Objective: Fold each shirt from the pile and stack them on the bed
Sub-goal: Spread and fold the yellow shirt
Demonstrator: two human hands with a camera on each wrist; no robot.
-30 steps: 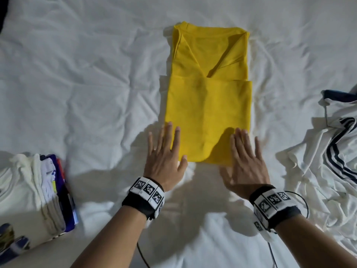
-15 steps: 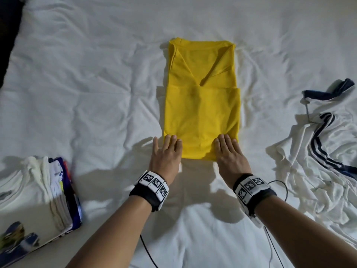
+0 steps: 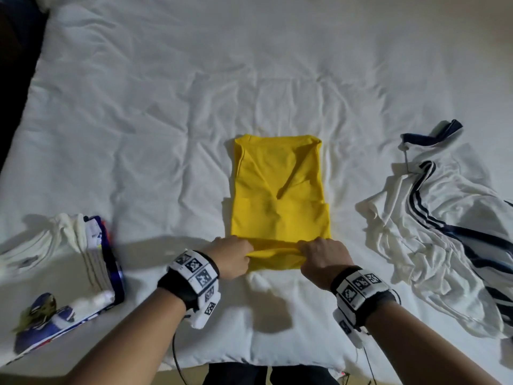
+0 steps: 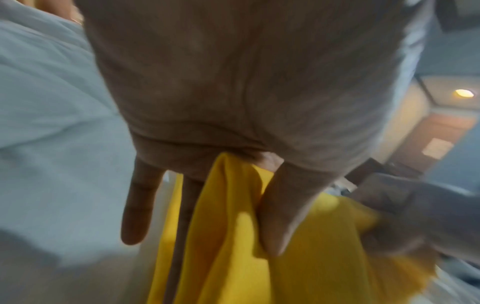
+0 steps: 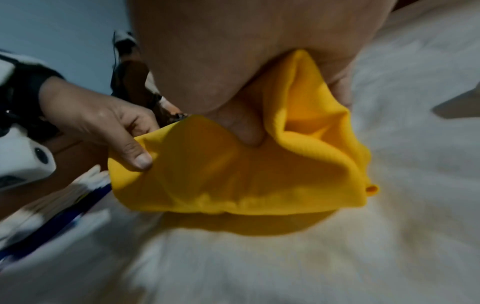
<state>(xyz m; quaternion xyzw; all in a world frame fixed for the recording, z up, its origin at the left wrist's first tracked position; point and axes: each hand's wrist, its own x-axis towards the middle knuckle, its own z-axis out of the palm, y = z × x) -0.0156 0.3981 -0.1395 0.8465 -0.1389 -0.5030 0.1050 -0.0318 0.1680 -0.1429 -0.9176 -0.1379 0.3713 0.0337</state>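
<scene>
Yellow knit shirt point(image 3: 279, 201) looked soft and limp; left hand point(image 3: 231, 257) and right hand point(image 3: 323, 261) each pinched a hem corner.

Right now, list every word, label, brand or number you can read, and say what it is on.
No readable text anywhere.
Wrist bands: black-and-white square marker patterns only, no letters.
Folded stack: coloured prints, too blurred to read.
Yellow shirt: plain.
Striped white shirt: no lettering visible.
</scene>
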